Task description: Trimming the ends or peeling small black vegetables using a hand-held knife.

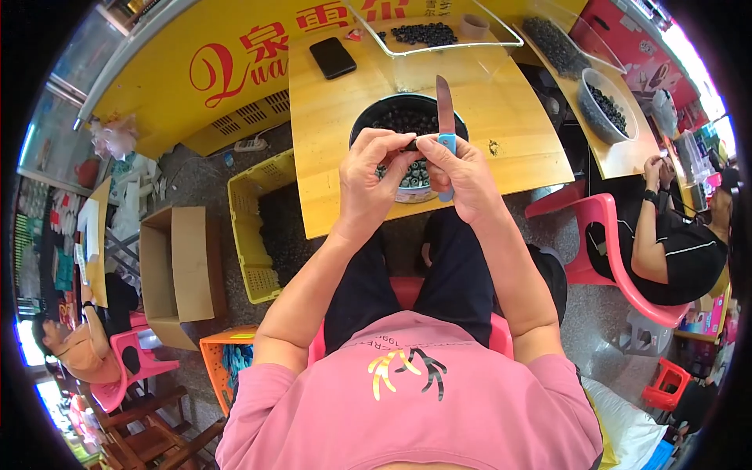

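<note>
Above a round bowl [362, 119] full of small dark pieces [403, 116], my two hands meet at the table's near edge. A small black piece [411, 145] is pinched in the fingertips of my left hand [366, 178]; its exact kind is too small to make out. My right hand [473, 182] grips the blue handle of a knife [445, 106], its blade pointing up and away from me. The right thumb and forefinger touch the black piece too. My hands hide part of the bowl.
A black phone [332, 59] lies far left on the wooden table [509, 129]. Dark pieces [424, 34] lie inside a clear-walled area at the back. A yellow crate [249, 235] and cardboard box [196, 262] stand left. Co-workers [658, 243] sit at right and far left.
</note>
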`<state>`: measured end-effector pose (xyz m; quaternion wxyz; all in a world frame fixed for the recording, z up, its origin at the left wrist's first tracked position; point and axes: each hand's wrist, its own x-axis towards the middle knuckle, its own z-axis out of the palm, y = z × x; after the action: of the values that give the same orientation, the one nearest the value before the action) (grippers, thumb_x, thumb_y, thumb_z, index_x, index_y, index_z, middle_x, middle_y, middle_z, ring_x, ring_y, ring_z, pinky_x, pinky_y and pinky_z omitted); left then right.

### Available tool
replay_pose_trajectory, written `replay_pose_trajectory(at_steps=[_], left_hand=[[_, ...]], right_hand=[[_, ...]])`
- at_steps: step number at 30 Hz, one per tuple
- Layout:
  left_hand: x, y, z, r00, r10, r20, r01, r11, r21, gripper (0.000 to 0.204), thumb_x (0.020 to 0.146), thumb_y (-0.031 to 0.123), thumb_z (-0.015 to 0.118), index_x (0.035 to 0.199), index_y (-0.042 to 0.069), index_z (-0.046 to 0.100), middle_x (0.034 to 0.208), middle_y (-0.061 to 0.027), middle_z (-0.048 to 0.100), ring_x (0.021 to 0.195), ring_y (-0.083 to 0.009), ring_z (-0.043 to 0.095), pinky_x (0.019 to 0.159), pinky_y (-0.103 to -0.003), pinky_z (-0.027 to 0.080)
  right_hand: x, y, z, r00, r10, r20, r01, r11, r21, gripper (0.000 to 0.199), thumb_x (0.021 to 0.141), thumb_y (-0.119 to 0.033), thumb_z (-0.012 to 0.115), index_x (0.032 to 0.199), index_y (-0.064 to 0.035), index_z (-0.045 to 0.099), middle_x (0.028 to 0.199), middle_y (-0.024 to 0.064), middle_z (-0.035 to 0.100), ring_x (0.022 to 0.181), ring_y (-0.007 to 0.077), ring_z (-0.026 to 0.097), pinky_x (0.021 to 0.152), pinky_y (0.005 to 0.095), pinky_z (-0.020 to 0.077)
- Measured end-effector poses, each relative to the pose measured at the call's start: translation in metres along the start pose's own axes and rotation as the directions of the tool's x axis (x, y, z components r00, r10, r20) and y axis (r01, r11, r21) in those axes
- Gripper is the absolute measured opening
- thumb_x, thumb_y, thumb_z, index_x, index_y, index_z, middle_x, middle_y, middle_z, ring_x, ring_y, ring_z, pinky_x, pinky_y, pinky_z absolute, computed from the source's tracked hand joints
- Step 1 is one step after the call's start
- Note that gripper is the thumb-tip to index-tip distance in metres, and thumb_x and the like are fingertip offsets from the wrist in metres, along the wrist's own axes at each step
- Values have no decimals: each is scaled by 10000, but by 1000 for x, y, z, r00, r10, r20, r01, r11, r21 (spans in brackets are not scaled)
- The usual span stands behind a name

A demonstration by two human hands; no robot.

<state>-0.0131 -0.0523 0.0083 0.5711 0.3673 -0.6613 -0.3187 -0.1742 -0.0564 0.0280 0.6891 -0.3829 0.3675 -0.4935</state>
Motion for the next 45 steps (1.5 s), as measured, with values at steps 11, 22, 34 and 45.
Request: replay_pose_trajectory(at_steps=[11, 22, 34, 45], left_hand=[[-6, -2, 11, 991, -123, -48, 98, 930, -353, 225, 861, -21, 671, 1081, -8, 628, 984, -50, 595, 897, -115, 628, 789, -241, 511], [-6, 3, 6, 984, -158, -80, 119, 926, -359, 135, 877, -4, 666, 1011, -10, 653, 969, -37, 612, 848, -91, 609, 757, -217, 503], [-7, 3, 1, 943, -331, -14, 282, 825, -490, 149, 919, 101, 654, 1029, 17, 597, 890, -9, 623, 728, -58, 573, 671, -190, 469], [-4, 2, -2, 965, -252, 67, 249, 818, -518, 144, 926, 87, 637, 1049, 24, 594, 893, -8, 618, 751, -62, 569, 695, -197, 463]], right_hand=[[1, -1, -4, 996, 65, 57, -71, 991, 110, 136, 895, -191, 682, 951, -73, 643, 672, -61, 520, 530, 18, 435, 470, 190, 345], [1, -3, -5, 992, -33, 119, 30, 999, 31, 187, 919, -188, 663, 1007, -26, 637, 692, -39, 538, 569, 57, 492, 519, 211, 403], [-10, -2, -1, 674, -622, 398, 597, 141, -790, 181, 888, -110, 648, 1034, -5, 634, 807, 136, 592, 664, 281, 585, 592, 336, 454], [-8, -6, -6, 618, -643, 452, 640, 77, -765, 184, 857, -32, 653, 1039, -14, 637, 780, 130, 605, 677, 280, 609, 589, 342, 467]])
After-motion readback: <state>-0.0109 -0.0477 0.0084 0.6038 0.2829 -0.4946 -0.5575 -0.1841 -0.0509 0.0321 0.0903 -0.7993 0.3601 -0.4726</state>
